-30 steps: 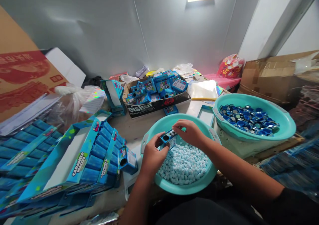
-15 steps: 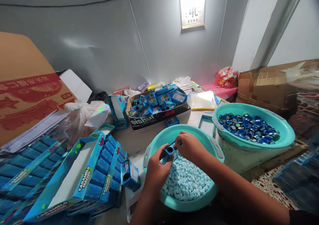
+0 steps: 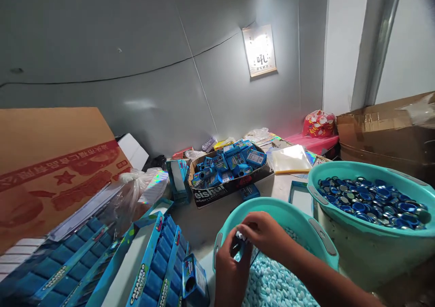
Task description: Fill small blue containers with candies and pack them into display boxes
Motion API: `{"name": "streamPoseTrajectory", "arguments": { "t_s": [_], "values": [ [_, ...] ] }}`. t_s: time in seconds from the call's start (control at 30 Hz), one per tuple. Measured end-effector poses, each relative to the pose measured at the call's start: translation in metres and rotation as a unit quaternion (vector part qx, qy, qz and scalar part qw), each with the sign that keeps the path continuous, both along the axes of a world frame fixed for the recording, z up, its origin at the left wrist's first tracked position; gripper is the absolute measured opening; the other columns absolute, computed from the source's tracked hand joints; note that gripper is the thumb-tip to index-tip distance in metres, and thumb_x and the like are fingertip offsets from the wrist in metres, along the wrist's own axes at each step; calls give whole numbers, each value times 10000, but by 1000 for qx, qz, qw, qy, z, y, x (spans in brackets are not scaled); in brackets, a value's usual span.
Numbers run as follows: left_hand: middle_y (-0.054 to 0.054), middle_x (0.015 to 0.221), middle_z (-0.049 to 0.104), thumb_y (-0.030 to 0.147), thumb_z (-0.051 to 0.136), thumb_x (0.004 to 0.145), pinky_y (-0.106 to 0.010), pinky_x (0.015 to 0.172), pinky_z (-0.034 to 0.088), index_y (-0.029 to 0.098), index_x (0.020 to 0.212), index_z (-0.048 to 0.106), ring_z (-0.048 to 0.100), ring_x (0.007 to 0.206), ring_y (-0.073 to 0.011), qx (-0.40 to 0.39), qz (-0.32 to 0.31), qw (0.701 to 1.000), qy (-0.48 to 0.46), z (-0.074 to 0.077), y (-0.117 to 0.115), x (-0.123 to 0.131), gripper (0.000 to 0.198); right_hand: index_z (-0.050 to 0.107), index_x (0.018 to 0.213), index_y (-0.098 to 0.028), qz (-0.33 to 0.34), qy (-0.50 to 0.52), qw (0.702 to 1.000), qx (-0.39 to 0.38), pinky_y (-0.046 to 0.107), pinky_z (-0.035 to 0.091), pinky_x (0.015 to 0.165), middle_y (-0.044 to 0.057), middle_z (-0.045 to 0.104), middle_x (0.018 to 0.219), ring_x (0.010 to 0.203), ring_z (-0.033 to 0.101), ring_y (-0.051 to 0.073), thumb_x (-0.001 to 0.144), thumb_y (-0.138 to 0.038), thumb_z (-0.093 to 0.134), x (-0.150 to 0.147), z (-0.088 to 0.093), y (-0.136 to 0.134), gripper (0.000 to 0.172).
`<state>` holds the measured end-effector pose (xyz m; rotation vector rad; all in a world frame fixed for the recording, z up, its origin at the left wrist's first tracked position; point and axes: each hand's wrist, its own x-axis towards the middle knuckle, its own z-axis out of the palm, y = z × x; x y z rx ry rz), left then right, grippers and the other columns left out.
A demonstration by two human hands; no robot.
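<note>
My left hand point(image 3: 229, 271) is closed around a small blue candy box point(image 3: 239, 251), held over a teal basin point(image 3: 295, 216) of pale blue candies point(image 3: 275, 284). My right hand point(image 3: 265, 237) pinches a few white candies at the box's opening, its fingers pressed together. Both hands sit low in the view, over the near rim of the basin. A second teal basin point(image 3: 374, 248) at the right holds several blue caps point(image 3: 370, 200).
Blue display cartons point(image 3: 159, 261) with rows of boxes lie at the lower left, one loose box point(image 3: 193, 277) beside them. A cardboard tray point(image 3: 231, 182) of blue boxes stands behind the basins. Large cardboard boxes stand at the left point(image 3: 50, 162) and right point(image 3: 387, 126).
The camera has tilted upward, so the hands and basins sit lower in view. My hands stay together on the small box over the candy basin.
</note>
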<state>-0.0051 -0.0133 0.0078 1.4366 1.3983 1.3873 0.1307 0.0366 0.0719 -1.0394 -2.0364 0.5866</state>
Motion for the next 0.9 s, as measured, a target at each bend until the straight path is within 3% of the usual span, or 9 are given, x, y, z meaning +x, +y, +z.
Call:
{"name": "streamPoseTrajectory", "arguments": {
  "t_s": [0.13, 0.23, 0.37, 0.53, 0.67, 0.9],
  "values": [
    [-156, 1289, 656, 485, 747, 758, -388, 1009, 545, 153, 1291, 612, 664, 1149, -286, -2, 56, 997, -44, -16, 9, -3, 642, 535, 650, -179, -54, 56, 997, 13, 298, 376, 663, 40, 587, 733, 690, 541, 170, 1005, -380, 414, 16, -6, 10, 425],
    [-151, 1286, 663, 465, 755, 744, -414, 1021, 539, 172, 1288, 629, 664, 1146, -295, 18, 73, 995, -60, -27, 14, -5, 630, 646, 808, -183, -55, 55, 997, 13, 336, 441, 792, 70, 650, 890, 855, 606, 215, 1024, -381, 401, 25, -11, 12, 382],
    [-144, 1240, 684, 476, 751, 732, -380, 966, 571, 176, 1263, 652, 686, 1097, -284, 29, 79, 995, -53, -29, 14, -3, 618, 720, 1063, -190, -43, 12, 999, 29, 377, 450, 954, 100, 678, 1097, 1055, 599, 253, 1021, -331, 457, 22, -15, 8, 302],
    [-143, 1181, 709, 466, 779, 662, -351, 905, 602, 173, 1157, 705, 708, 1053, -294, 78, 114, 988, -68, -39, 19, -4, 580, 745, 1068, -179, -42, -49, 997, 31, 394, 471, 951, 101, 685, 1073, 1024, 602, 261, 990, -230, 519, 11, -20, 6, 245],
    [-154, 1155, 725, 467, 786, 656, -372, 886, 616, 167, 1160, 683, 708, 1061, -310, 75, 117, 986, -88, -47, 25, -9, 596, 755, 1028, -199, -47, -54, 995, 69, 392, 475, 947, 98, 669, 1094, 1042, 597, 260, 955, -168, 538, 3, -25, 3, 231],
    [-158, 1203, 697, 596, 774, 675, -374, 944, 581, 175, 1249, 607, 695, 1091, -301, 31, 124, 988, -86, -39, 18, -9, 731, 724, 905, -200, -39, -70, 990, 114, 398, 448, 858, 71, 646, 955, 928, 563, 226, 993, -168, 462, 0, -21, -8, 278]
  ]
}}
